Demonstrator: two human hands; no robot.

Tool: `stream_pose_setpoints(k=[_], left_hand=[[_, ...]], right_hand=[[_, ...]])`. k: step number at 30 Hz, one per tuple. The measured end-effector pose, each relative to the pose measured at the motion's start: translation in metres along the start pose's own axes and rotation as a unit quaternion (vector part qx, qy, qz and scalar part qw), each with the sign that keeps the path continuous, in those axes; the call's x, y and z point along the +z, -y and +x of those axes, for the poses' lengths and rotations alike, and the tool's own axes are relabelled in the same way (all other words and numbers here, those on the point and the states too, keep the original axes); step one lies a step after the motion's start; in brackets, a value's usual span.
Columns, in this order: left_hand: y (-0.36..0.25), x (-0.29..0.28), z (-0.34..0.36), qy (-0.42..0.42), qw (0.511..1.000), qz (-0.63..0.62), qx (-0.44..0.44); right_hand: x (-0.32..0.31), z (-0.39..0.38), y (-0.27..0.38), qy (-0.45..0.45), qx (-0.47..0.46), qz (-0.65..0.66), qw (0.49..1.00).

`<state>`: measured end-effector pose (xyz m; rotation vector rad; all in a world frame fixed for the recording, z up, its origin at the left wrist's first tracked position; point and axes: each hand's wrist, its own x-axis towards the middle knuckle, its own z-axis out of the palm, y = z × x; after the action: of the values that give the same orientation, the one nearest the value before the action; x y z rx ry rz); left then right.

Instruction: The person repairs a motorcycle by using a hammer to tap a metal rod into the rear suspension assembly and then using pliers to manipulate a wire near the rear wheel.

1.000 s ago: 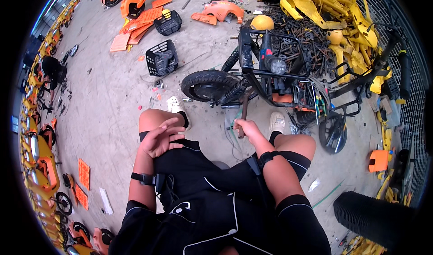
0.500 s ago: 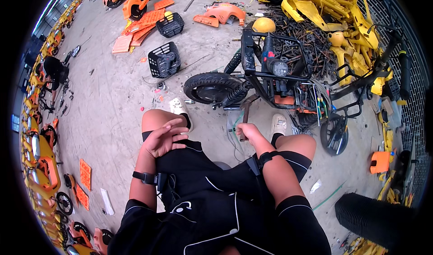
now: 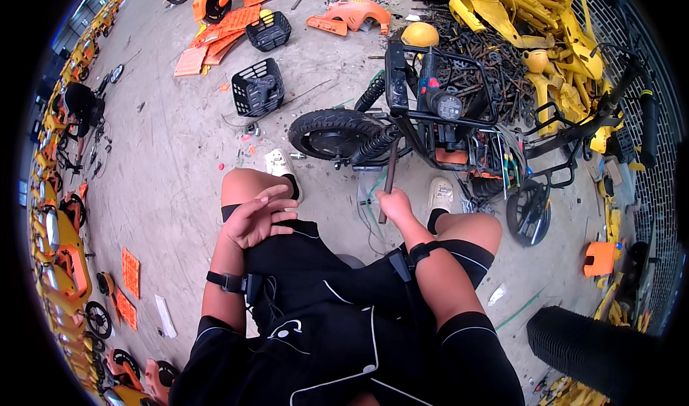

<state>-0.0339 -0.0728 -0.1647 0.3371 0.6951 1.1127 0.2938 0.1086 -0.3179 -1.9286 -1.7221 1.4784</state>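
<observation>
My right hand (image 3: pixel 396 205) grips the handle of a hammer (image 3: pixel 390 169), whose upper end reaches the frame beside the rear wheel; its head is hard to make out now. Just beyond stands a stripped electric scooter (image 3: pixel 459 137) with a black frame, exposed wires, a thick rear tyre (image 3: pixel 331 134) on the left and a front wheel (image 3: pixel 530 212) on the right. A cordless power tool (image 3: pixel 434 94) rests on top of the frame. Over my left thigh my left hand (image 3: pixel 260 219) hovers with its fingers spread, holding nothing.
Two black baskets (image 3: pixel 268 31) lie on the floor, the nearer holding a dark tool (image 3: pixel 264 90). Orange panels (image 3: pixel 222 36) are stacked behind them. Dark metal parts (image 3: pixel 466 61) and yellow shells (image 3: pixel 517 18) pile up beyond the scooter. Scooters (image 3: pixel 66 262) line the left side.
The hammer's handle has tilted more upright and its upper end has risen along the scooter's frame. My right hand has shifted slightly; my left hand stays much the same.
</observation>
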Motion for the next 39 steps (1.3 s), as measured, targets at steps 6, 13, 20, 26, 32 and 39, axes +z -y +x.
stream_pose_setpoints(k=[6, 13, 20, 26, 32, 39], left_hand=[[-0.003, 0.004, 0.004, -0.002, 1.000, 0.001, 0.002], [-0.010, -0.008, -0.008, -0.003, 1.000, -0.008, -0.004], [-0.007, -0.010, -0.002, 0.012, 0.999, -0.023, -0.048], [-0.012, -0.003, 0.001, 0.010, 0.998, -0.012, -0.054], [-0.008, -0.006, 0.005, 0.014, 0.999, -0.003, -0.048], [-0.004, -0.006, -0.003, 0.004, 0.999, 0.008, -0.041]], right_hand=[[0.005, 0.005, -0.013, 0.079, 0.092, 0.020, 0.992], [0.009, 0.008, 0.001, 0.092, 0.054, 0.086, 0.991], [0.018, 0.007, -0.009, 0.123, 0.090, 0.087, 0.984], [0.017, 0.014, -0.003, 0.089, 0.103, 0.161, 0.978], [-0.001, 0.024, -0.004, 0.078, 0.098, 0.225, 0.966], [0.001, 0.026, -0.017, 0.019, 0.088, 0.178, 0.980]])
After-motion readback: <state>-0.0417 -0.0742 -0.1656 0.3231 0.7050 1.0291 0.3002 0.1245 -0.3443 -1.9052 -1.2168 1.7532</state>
